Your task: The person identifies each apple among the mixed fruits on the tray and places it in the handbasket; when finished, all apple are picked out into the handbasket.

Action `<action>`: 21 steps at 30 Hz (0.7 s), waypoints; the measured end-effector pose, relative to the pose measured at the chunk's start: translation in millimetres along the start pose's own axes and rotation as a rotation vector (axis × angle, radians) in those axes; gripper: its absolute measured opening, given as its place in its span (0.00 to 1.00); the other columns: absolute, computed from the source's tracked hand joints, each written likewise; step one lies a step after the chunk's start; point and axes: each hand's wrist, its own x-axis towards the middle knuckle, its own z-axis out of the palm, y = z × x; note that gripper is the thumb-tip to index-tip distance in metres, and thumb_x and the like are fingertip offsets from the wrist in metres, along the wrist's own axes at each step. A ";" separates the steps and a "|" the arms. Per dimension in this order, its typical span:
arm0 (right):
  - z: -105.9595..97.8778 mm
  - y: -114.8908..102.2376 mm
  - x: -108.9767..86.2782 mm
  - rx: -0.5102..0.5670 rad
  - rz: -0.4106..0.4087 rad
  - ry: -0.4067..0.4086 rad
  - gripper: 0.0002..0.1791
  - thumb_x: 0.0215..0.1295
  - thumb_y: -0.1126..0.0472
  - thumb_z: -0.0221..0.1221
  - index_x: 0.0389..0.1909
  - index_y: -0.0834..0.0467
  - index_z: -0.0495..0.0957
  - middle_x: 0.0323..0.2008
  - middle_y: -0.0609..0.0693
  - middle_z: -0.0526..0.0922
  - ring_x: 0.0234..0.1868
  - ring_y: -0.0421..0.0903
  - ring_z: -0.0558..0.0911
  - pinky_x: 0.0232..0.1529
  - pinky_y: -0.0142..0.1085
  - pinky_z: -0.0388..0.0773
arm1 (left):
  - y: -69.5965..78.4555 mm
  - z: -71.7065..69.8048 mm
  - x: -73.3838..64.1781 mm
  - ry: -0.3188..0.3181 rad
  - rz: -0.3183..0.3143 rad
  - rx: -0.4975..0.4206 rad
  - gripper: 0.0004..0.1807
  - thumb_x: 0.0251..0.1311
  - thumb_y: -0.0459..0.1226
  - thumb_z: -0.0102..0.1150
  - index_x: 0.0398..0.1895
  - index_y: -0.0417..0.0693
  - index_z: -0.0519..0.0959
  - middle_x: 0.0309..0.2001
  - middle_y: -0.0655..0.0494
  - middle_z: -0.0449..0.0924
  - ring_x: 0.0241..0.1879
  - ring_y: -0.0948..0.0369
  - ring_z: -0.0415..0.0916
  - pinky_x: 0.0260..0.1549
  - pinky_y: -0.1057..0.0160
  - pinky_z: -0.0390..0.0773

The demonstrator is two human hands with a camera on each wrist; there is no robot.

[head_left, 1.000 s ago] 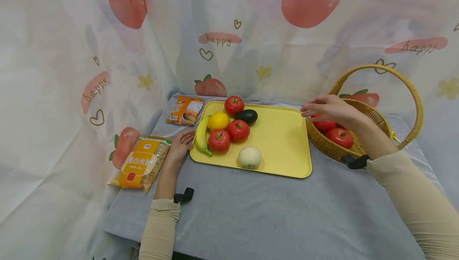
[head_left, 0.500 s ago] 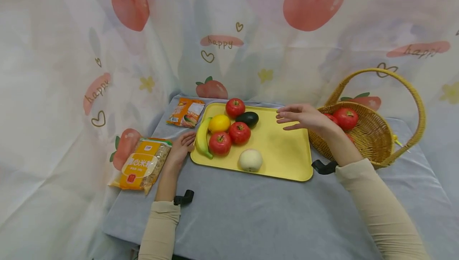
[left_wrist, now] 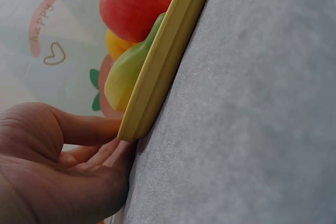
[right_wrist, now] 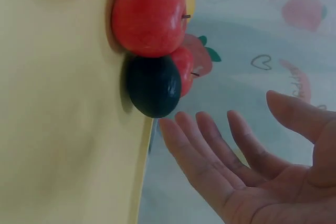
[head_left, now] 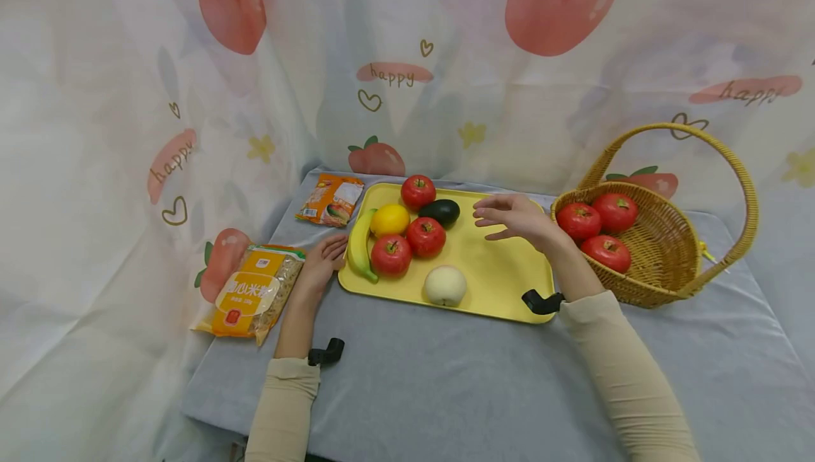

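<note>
Your left hand (head_left: 323, 264) touches the left edge of the yellow tray (head_left: 499, 281); your right hand (head_left: 518, 220) hovers above its right half.

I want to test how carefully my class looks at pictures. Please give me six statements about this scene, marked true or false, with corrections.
1. Three apples lie in the basket. True.
2. The right hand grips the lemon. False: it holds nothing.
3. The left hand touches the tray. True.
4. The white fruit is in the basket. False: it is on the tray.
5. The banana lies at the tray's left end. True.
6. Four apples are on the tray. False: three are.
</note>
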 end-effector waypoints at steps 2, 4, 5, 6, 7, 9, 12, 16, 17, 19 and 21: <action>4.0 4.0 2.3 0.014 0.003 0.005 0.26 0.82 0.57 0.54 0.71 0.67 0.68 0.70 0.69 0.71 0.71 0.68 0.71 0.65 0.64 0.73 | 0.0 0.4 -0.1 -0.001 0.000 -0.001 0.33 0.71 0.18 0.46 0.78 0.42 0.65 0.76 0.44 0.66 0.76 0.51 0.63 0.75 0.53 0.64; 8.4 7.7 5.2 0.034 0.004 0.007 0.26 0.81 0.57 0.54 0.71 0.68 0.68 0.70 0.70 0.70 0.71 0.69 0.71 0.65 0.64 0.73 | -0.3 0.6 -0.1 0.001 -0.001 -0.005 0.33 0.71 0.17 0.46 0.78 0.42 0.65 0.76 0.44 0.66 0.76 0.51 0.62 0.75 0.53 0.64; 10.7 9.4 6.8 0.043 0.004 0.008 0.26 0.81 0.57 0.54 0.71 0.68 0.68 0.70 0.71 0.70 0.70 0.69 0.71 0.64 0.64 0.74 | -0.3 0.8 -0.1 0.002 0.000 -0.007 0.33 0.71 0.17 0.46 0.78 0.42 0.65 0.76 0.44 0.66 0.76 0.51 0.62 0.75 0.53 0.64; 13.0 11.0 8.3 0.054 0.003 0.008 0.27 0.81 0.56 0.54 0.71 0.68 0.68 0.70 0.71 0.69 0.70 0.69 0.71 0.64 0.64 0.74 | -0.4 1.0 -0.1 0.002 0.002 -0.007 0.33 0.71 0.17 0.46 0.78 0.42 0.65 0.76 0.44 0.66 0.76 0.51 0.63 0.75 0.53 0.64; 15.7 12.7 10.1 0.066 0.003 0.006 0.27 0.81 0.56 0.54 0.72 0.69 0.67 0.70 0.72 0.68 0.71 0.69 0.71 0.64 0.64 0.74 | -0.5 0.6 -0.3 0.001 0.004 -0.004 0.33 0.71 0.18 0.46 0.78 0.42 0.65 0.76 0.44 0.66 0.76 0.51 0.63 0.75 0.53 0.64; 20.8 16.0 13.5 0.083 0.003 0.006 0.28 0.81 0.56 0.54 0.72 0.70 0.67 0.70 0.72 0.68 0.71 0.70 0.71 0.64 0.64 0.74 | -1.2 -0.1 -0.7 0.002 0.004 0.000 0.33 0.71 0.18 0.46 0.77 0.42 0.65 0.76 0.45 0.66 0.76 0.52 0.63 0.75 0.54 0.65; 27.8 19.9 17.8 0.122 0.007 0.006 0.29 0.82 0.57 0.54 0.73 0.71 0.66 0.70 0.73 0.68 0.71 0.70 0.70 0.64 0.65 0.74 | -2.0 -0.9 -1.0 -0.001 0.005 0.000 0.33 0.71 0.18 0.46 0.77 0.42 0.65 0.76 0.45 0.66 0.76 0.52 0.63 0.74 0.54 0.65; 36.7 24.1 23.7 0.162 0.009 0.003 0.28 0.82 0.57 0.54 0.72 0.71 0.67 0.70 0.73 0.69 0.70 0.70 0.71 0.62 0.65 0.75 | -2.8 -1.0 -1.0 -0.003 0.009 -0.006 0.34 0.69 0.16 0.46 0.78 0.41 0.64 0.76 0.43 0.65 0.76 0.51 0.62 0.75 0.53 0.64; 38.8 25.1 25.3 0.161 0.009 0.001 0.28 0.82 0.57 0.54 0.72 0.71 0.66 0.70 0.73 0.69 0.70 0.70 0.71 0.62 0.64 0.76 | -2.8 -1.0 -0.8 -0.001 0.009 -0.006 0.34 0.69 0.16 0.46 0.78 0.41 0.64 0.76 0.43 0.65 0.76 0.51 0.62 0.75 0.52 0.64; 42.4 26.8 28.1 0.169 0.013 0.003 0.28 0.81 0.57 0.54 0.72 0.71 0.66 0.71 0.72 0.68 0.70 0.70 0.71 0.61 0.63 0.77 | -2.6 -0.6 -0.5 0.002 0.012 -0.001 0.33 0.70 0.17 0.46 0.78 0.41 0.65 0.76 0.43 0.66 0.76 0.50 0.63 0.75 0.52 0.64; 45.3 28.2 30.5 0.173 0.016 0.011 0.29 0.81 0.57 0.54 0.72 0.71 0.66 0.71 0.72 0.69 0.70 0.70 0.71 0.62 0.63 0.77 | -2.4 -0.3 0.4 0.004 0.015 0.002 0.33 0.70 0.18 0.46 0.77 0.41 0.65 0.76 0.43 0.66 0.76 0.51 0.63 0.75 0.53 0.64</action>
